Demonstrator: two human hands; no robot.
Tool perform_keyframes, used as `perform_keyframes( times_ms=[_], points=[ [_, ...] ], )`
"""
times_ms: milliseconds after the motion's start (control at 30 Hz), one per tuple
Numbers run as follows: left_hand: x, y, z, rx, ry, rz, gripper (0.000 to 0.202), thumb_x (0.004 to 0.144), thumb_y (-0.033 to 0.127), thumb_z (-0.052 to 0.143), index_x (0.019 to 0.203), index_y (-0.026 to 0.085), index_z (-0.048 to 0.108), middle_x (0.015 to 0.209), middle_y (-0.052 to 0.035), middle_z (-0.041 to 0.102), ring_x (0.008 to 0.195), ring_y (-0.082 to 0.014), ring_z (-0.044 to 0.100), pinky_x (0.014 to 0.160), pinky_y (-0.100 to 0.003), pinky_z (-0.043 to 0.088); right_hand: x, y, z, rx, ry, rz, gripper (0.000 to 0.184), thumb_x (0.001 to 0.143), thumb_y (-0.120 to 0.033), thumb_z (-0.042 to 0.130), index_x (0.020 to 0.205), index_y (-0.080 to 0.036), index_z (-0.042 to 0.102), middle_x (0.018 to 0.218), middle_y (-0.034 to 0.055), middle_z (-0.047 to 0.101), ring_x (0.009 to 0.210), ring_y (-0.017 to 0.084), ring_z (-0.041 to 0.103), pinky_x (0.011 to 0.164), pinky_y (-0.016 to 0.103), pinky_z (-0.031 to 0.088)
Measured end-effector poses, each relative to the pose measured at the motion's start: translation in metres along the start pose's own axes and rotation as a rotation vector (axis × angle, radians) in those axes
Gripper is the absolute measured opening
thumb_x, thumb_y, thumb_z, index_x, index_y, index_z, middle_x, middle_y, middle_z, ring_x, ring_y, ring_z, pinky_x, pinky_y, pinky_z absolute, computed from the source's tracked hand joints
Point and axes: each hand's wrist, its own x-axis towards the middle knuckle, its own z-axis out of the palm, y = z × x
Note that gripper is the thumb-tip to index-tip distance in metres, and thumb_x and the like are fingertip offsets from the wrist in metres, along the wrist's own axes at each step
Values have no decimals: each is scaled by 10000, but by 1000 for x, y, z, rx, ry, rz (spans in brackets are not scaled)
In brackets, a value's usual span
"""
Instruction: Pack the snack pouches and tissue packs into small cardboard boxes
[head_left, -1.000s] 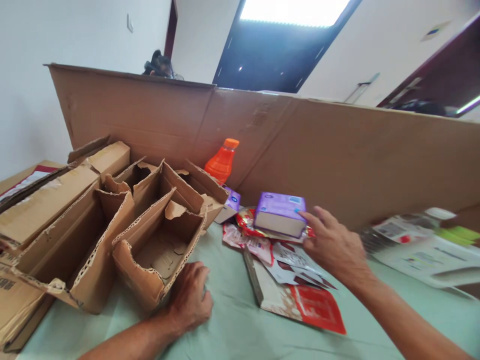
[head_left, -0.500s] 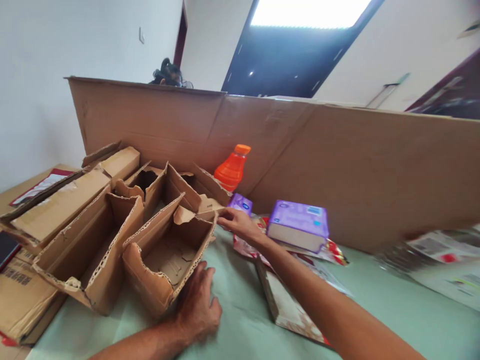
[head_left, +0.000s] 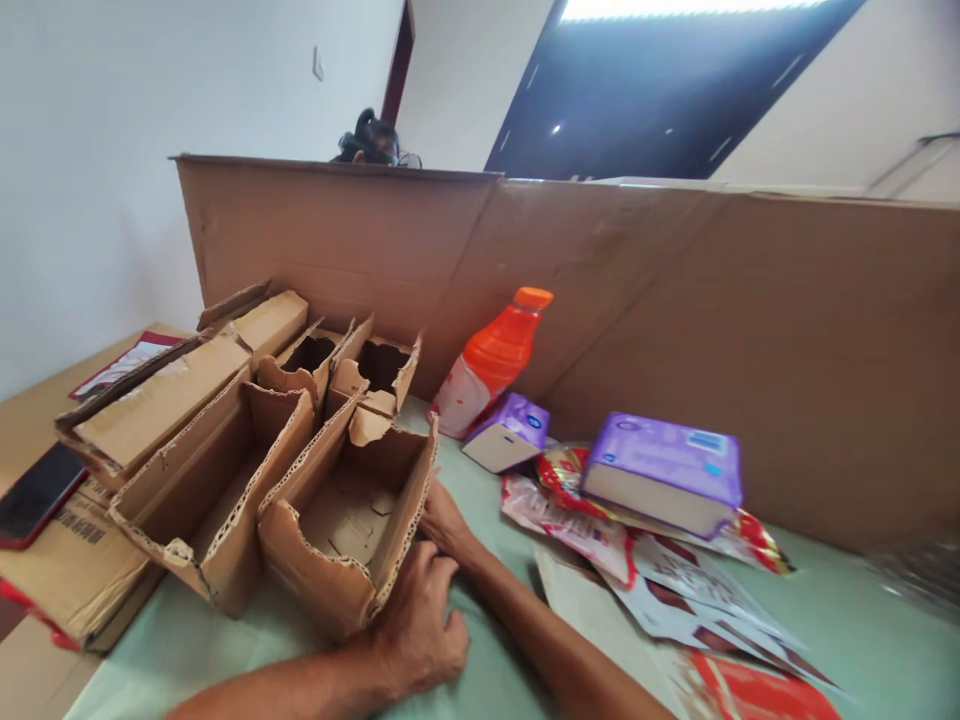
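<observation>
An open-topped cardboard box (head_left: 300,570) with torn edges lies at the front of a cluster of boxes. My left hand (head_left: 424,620) rests against its right side near the front corner, thumb apart and fingers slightly bent. Farther back along the same wall, my right hand (head_left: 444,518) touches the outside, its fingertips partly hidden by the cardboard. Neither hand is wrapped around anything. Left of this box is another long open box (head_left: 247,520). Behind it sits a smaller open box (head_left: 409,375), close to an orange-capped bottle (head_left: 499,350).
Purple packages (head_left: 664,455) (head_left: 525,420) and several shiny packets (head_left: 570,525) lie on the green cloth (head_left: 495,650) at the right. A tall cardboard partition (head_left: 637,300) runs across the back. A phone (head_left: 41,490) lies at the left, and a person's head (head_left: 371,140) shows beyond the partition.
My right hand has let go of the rear box's flap and come down to the front box's side. The rear box now sits straighter, farther from the bottle. The view has turned left.
</observation>
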Motion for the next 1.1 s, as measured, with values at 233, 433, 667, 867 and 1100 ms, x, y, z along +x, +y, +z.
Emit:
perform_keyframes(
  times_ms=[233, 433, 667, 867, 1100],
  points=[
    [-3, 0, -1, 170, -18, 50, 517, 759, 164, 598, 1274, 121, 638, 1412, -166, 575, 1300, -323, 541, 1174, -465, 431, 6, 6, 1, 3, -86, -27, 382, 831, -372, 614, 1142, -214, 768, 1343, 93, 707, 1269, 317, 622, 1130, 490, 448],
    [-4, 7, -2, 336, -64, 81, 289, 801, 179, 605, 1075, 127, 683, 1350, -179, 586, 1267, -330, 541, 1137, -482, 442, 12, 1, 5, -93, -116, 8, 521, 945, -496, 528, 1355, -206, 666, 1396, 120, 676, 1281, 315, 618, 1086, 496, 480],
    [-34, 21, -2, 456, -123, 92, 240, 837, 229, 640, 1047, 118, 679, 1341, -202, 584, 1250, -343, 553, 1108, -491, 464, 6, -20, 23, -306, -71, 44, 463, 965, -422, 530, 1341, -191, 670, 1491, 141, 586, 1377, 322, 514, 1089, 483, 426],
    [-113, 39, -38, 390, -112, 546, 152, 966, 291, 576, 1038, 230, 695, 1328, -100, 678, 1214, -224, 644, 1037, -329, 516, 1, -27, 24, -413, -52, 2, 432, 994, -383, 493, 1342, -187, 658, 1469, 138, 605, 1366, 307, 516, 1053, 460, 429],
    [-130, 46, -223, 697, 800, 62, 346, 907, 245, 545, 1235, 244, 657, 1453, -125, 589, 1354, -315, 551, 1159, -526, 427, -2, -24, 28, -456, -23, -37, 413, 991, -364, 478, 1310, -185, 671, 1429, 139, 633, 1321, 300, 554, 1004, 438, 451]
  ],
)
